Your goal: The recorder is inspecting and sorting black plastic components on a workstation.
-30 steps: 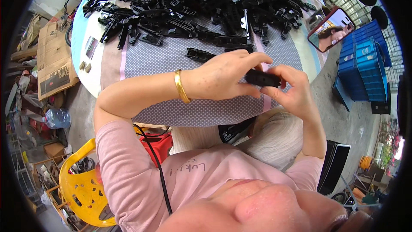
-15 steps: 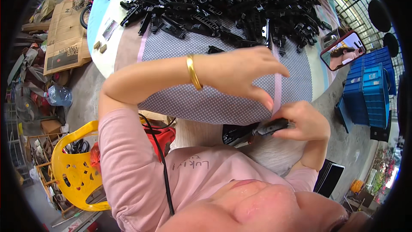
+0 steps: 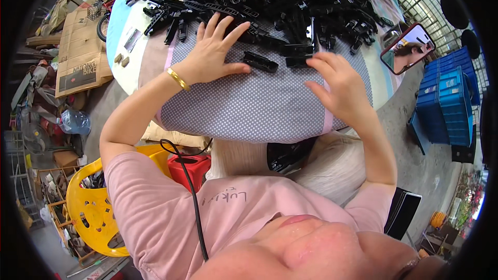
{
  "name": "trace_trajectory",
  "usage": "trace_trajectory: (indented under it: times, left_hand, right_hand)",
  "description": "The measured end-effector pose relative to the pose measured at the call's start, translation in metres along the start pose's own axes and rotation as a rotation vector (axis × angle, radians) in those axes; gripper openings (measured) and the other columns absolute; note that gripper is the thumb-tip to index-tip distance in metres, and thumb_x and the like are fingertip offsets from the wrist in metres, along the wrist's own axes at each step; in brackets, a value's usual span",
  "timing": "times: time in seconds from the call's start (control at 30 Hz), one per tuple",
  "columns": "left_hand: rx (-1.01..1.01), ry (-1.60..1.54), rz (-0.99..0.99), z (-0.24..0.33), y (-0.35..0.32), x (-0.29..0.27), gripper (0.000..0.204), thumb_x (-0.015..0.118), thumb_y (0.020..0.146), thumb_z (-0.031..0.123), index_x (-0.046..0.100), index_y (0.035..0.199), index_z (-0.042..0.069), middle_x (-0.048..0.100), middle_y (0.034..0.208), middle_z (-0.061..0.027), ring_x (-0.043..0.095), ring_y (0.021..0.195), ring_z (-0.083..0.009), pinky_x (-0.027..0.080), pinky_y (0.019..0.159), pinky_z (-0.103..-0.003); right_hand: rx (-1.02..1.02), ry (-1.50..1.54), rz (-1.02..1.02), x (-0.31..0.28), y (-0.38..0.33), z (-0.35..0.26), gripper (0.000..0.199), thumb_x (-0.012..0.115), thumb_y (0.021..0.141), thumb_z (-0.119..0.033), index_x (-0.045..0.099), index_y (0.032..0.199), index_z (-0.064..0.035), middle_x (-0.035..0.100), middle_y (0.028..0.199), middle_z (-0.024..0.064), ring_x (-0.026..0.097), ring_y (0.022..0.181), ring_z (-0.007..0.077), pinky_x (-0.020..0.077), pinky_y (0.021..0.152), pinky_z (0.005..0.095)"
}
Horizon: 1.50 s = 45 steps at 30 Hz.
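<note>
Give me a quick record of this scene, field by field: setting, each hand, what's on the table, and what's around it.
setting: round table under a dotted grey cloth, seen from above
left hand: open, fingers spread, resting at the edge of the pile, gold bangle on the wrist
right hand: open, empty, over the cloth
nearest part: single black plastic piece by the left thumb
pile: heap of black plastic parts across the far half
phone: at the right rim, screen lit
beside table: yellow plastic chair, blue crates

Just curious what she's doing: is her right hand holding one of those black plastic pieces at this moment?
No: the right hand hovers open and empty over the dotted cloth.
</note>
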<state>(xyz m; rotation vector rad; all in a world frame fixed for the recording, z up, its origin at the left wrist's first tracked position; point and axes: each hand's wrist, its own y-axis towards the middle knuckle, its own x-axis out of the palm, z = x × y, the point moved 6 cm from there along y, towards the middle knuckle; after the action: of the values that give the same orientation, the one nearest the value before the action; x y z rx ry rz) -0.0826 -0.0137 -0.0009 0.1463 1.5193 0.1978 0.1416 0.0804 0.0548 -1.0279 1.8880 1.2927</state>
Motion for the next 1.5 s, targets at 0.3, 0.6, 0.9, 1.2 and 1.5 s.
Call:
trace_trajectory:
  times: [0.3,0.6,0.9,1.2,1.5]
  left_hand:
    - [-0.067,-0.021,0.126,0.033,0.025,0.003,0.070,0.060,0.078,0.058,0.041,0.134,0.021,0.030,0.137,-0.0231,0.018,0.132,-0.0453,0.013,0.100,-0.070]
    - [-0.088,-0.145,0.276,0.024,0.029,-0.033,0.055,0.074,0.071,0.035,0.054,0.114,0.007,0.049,0.115,-0.0124,0.042,0.112,-0.0308,0.035,0.097,-0.047]
    - [0.003,-0.001,0.180,0.039,0.034,-0.033,0.022,0.069,0.074,0.012,0.059,0.091,0.005,0.058,0.090,-0.0045,0.051,0.094,-0.0235,0.042,0.083,-0.035]
    - [-0.210,-0.466,0.270,0.027,0.054,-0.064,0.019,0.068,0.077,0.013,0.054,0.084,0.001,0.061,0.069,-0.0094,0.060,0.075,-0.0223,0.049,0.066,-0.031]
    - [-0.174,-1.123,0.005,0.077,0.085,-0.025,0.052,0.070,0.080,0.009,0.046,0.124,-0.001,0.063,0.091,-0.0062,0.062,0.080,-0.0101,0.052,0.066,-0.023]
  right_hand:
    - [0.032,-0.229,-0.198,0.019,0.017,0.013,0.029,0.072,0.071,-0.016,0.062,0.094,-0.0030,0.059,0.086,0.0084,0.057,0.085,0.0262,0.0479,0.074,0.0351]
    - [0.078,0.055,-0.098,-0.002,-0.003,0.014,0.029,0.070,0.071,-0.013,0.062,0.095,0.0000,0.062,0.084,0.0119,0.060,0.074,0.0251,0.0487,0.066,0.0317]
    - [0.291,0.569,-0.209,0.013,-0.002,0.016,0.041,0.065,0.074,-0.006,0.055,0.113,-0.0020,0.061,0.089,0.0045,0.060,0.075,0.0121,0.0506,0.066,0.0251]
    - [0.273,0.588,-0.327,0.007,-0.007,0.028,0.039,0.060,0.075,-0.001,0.055,0.114,-0.0045,0.063,0.095,0.0033,0.061,0.084,0.0115,0.0496,0.071,0.0244]
    - [0.371,0.751,-0.268,0.019,-0.015,0.034,0.042,0.058,0.083,-0.002,0.046,0.123,-0.0055,0.060,0.095,0.0054,0.063,0.083,0.0141,0.0491,0.071,0.0239]
